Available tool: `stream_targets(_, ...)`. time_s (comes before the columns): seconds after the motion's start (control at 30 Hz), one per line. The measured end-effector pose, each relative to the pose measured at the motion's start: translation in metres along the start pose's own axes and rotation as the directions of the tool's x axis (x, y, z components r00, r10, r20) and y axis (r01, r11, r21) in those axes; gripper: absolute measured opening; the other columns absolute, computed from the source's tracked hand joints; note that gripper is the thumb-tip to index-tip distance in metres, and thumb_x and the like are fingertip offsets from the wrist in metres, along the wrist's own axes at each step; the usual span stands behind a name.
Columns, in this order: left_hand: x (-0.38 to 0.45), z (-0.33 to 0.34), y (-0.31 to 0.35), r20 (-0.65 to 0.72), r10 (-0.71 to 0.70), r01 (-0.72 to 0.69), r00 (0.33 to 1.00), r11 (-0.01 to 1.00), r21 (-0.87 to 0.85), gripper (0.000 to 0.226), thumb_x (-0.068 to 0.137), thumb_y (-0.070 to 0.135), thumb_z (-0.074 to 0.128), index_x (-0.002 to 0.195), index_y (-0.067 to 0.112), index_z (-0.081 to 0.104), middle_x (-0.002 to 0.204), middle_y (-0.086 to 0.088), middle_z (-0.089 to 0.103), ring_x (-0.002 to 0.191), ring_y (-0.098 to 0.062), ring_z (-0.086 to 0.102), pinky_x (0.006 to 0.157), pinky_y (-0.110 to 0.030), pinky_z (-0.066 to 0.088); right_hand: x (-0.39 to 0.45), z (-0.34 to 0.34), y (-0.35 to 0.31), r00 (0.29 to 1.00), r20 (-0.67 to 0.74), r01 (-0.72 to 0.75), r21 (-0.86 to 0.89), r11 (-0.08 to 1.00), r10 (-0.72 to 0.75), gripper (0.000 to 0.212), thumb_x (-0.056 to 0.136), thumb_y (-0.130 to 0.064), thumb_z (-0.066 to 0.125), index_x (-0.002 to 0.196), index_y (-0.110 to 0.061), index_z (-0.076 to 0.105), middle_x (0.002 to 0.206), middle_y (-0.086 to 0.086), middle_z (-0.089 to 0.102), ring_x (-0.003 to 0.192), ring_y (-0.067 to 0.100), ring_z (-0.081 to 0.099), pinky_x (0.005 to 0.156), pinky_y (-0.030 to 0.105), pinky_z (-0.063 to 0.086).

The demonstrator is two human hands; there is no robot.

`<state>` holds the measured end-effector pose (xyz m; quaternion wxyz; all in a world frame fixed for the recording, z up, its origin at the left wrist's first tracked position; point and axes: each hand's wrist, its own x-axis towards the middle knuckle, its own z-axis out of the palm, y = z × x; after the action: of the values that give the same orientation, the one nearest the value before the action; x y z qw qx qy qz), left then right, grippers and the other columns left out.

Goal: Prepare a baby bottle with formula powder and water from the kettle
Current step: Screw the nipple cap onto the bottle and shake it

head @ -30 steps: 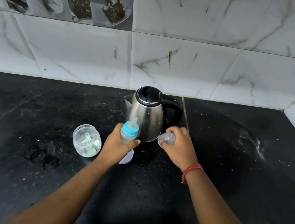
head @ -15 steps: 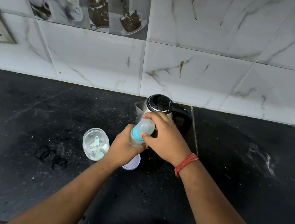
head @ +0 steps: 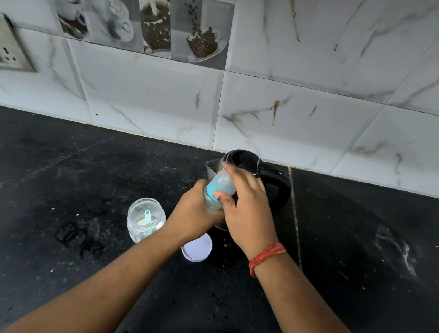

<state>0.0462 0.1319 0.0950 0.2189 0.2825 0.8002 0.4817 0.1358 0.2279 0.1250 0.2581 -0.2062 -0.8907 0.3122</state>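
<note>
Working across the black counter (head: 29,221) from the left, the open glass jar (head: 145,219) stands with a pale scoop (head: 147,216) inside, and just right of it its white lid (head: 196,249) lies flat, partly hidden by the left forearm. Next comes the left hand (head: 193,211), clenched around the lower body of the baby bottle (head: 211,200), which is held up in front of the steel kettle (head: 252,172) and tilted a little toward the wall.

A second ago the right hand (head: 248,214) was off to the side holding the clear cap (head: 222,183) apart from the bottle, whose teat stood bare; now that cap sits over the teat, down to the blue collar (head: 211,193). That suggests the bottle is already filled and closed, so the task looks near its end, with perhaps only seating the cap or shaking left.

The right hand's fingers (head: 240,174) are curled over the top and far side of the cap, the thumb (head: 222,196) pressing at the blue collar, a closed grasp rather than a loose touch. Whether the cap is fully seated I cannot tell. A red thread band (head: 267,257) circles the right wrist, and the counter further right is bare but for a pale smear (head: 401,252).
</note>
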Motion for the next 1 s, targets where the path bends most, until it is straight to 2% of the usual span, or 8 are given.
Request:
stream_targets(0.17, 0.003, -0.008, 0.013, 0.057, 0.018, -0.015, 0.998, 0.999, -0.046, 0.039, 0.087, 0.018, 0.074, 0.119, 0.019, 0.051, 0.099, 0.006, 0.068, 0.083, -0.007, 0.065, 0.062, -0.015, 0.046, 0.005, -0.007, -0.002, 0.995, 0.095, -0.022, 0.130, 0.991, 0.010, 0.075, 0.095, -0.017, 0.067, 0.155, -0.042, 0.029, 0.147, -0.005, 0.050, 0.120, 0.007, 0.052, 0.108, 0.024, 0.042)
stream_targets(0.23, 0.004, -0.012, 0.019, 0.093, 0.037, -0.029, 0.995, 0.995, -0.091, 0.045, 0.088, 0.021, 0.075, 0.126, 0.022, 0.050, 0.107, 0.009, 0.068, 0.091, -0.001, 0.066, 0.071, -0.016, 0.049, 0.007, -0.012, -0.001, 0.998, 0.066, -0.020, 0.161, 0.987, 0.010, 0.083, 0.094, -0.018, 0.070, 0.155, -0.047, 0.022, 0.145, -0.003, 0.052, 0.110, 0.008, 0.058, 0.105, 0.028, 0.049)
stream_targets(0.37, 0.007, -0.018, 0.019, 0.131, 0.069, -0.044, 0.989, 0.982, -0.182, 0.060, 0.083, 0.020, 0.078, 0.135, 0.028, 0.049, 0.122, 0.008, 0.068, 0.110, -0.005, 0.067, 0.100, -0.034, 0.054, 0.015, -0.023, 0.006, 0.997, 0.074, -0.035, 0.220, 0.975, 0.019, 0.094, 0.088, -0.023, 0.077, 0.153, -0.053, 0.016, 0.144, -0.003, 0.053, 0.118, 0.016, 0.064, 0.103, 0.042, 0.053)
stream_targets(0.5, 0.008, -0.018, 0.015, 0.138, 0.108, -0.075, 0.985, 0.971, -0.228, 0.067, 0.069, 0.023, 0.071, 0.134, 0.026, 0.054, 0.125, 0.003, 0.070, 0.120, -0.014, 0.066, 0.107, -0.048, 0.053, 0.019, -0.032, 0.011, 0.992, 0.127, -0.028, 0.171, 0.985, 0.006, 0.105, 0.080, -0.025, 0.084, 0.156, -0.044, 0.015, 0.144, -0.005, 0.050, 0.121, 0.013, 0.059, 0.106, 0.039, 0.050)
stream_targets(0.6, 0.008, -0.019, 0.015, 0.153, 0.121, -0.081, 0.981, 0.966, -0.247, 0.060, 0.072, 0.019, 0.065, 0.131, 0.028, 0.055, 0.126, 0.005, 0.069, 0.122, -0.011, 0.064, 0.108, -0.043, 0.052, 0.024, -0.036, 0.017, 0.992, 0.128, -0.039, 0.206, 0.978, 0.013, 0.099, 0.079, -0.029, 0.085, 0.152, -0.047, 0.020, 0.138, -0.006, 0.056, 0.114, 0.014, 0.065, 0.102, 0.042, 0.053)
stream_targets(0.67, 0.010, -0.022, 0.016, 0.151, 0.160, -0.132, 0.976, 0.974, -0.182, 0.052, 0.077, 0.022, 0.062, 0.128, 0.032, 0.055, 0.131, 0.008, 0.065, 0.124, -0.008, 0.062, 0.110, -0.040, 0.051, 0.029, -0.039, 0.022, 0.994, 0.097, -0.062, 0.247, 0.967, 0.039, 0.096, 0.078, -0.032, 0.085, 0.149, -0.050, 0.023, 0.129, -0.003, 0.062, 0.108, 0.018, 0.069, 0.098, 0.045, 0.055)
stream_targets(0.83, 0.032, -0.039, 0.016, 0.024, 0.351, -0.347, 0.936, 0.910, 0.228, 0.058, 0.098, 0.030, 0.059, 0.151, 0.010, 0.045, 0.151, -0.009, 0.052, 0.139, -0.016, 0.044, 0.117, -0.030, 0.033, 0.044, -0.050, 0.029, 0.995, 0.032, -0.095, 0.320, 0.943, 0.090, 0.092, 0.078, -0.033, 0.085, 0.145, -0.052, 0.026, 0.123, 0.001, 0.064, 0.102, 0.021, 0.071, 0.096, 0.046, 0.057)
stream_targets(1.0, 0.054, -0.050, 0.015, -0.048, 0.428, -0.302, 0.902, 0.708, 0.639, 0.075, 0.103, 0.057, 0.031, 0.165, 0.020, 0.012, 0.175, -0.006, 0.000, 0.160, -0.031, -0.007, 0.127, -0.058, 0.001, 0.054, -0.058, 0.029, 0.994, 0.032, -0.113, 0.389, 0.914, 0.109, 0.093, 0.065, -0.052, 0.082, 0.140, -0.059, 0.029, 0.124, -0.001, 0.062, 0.101, 0.026, 0.072, 0.092, 0.049, 0.059)
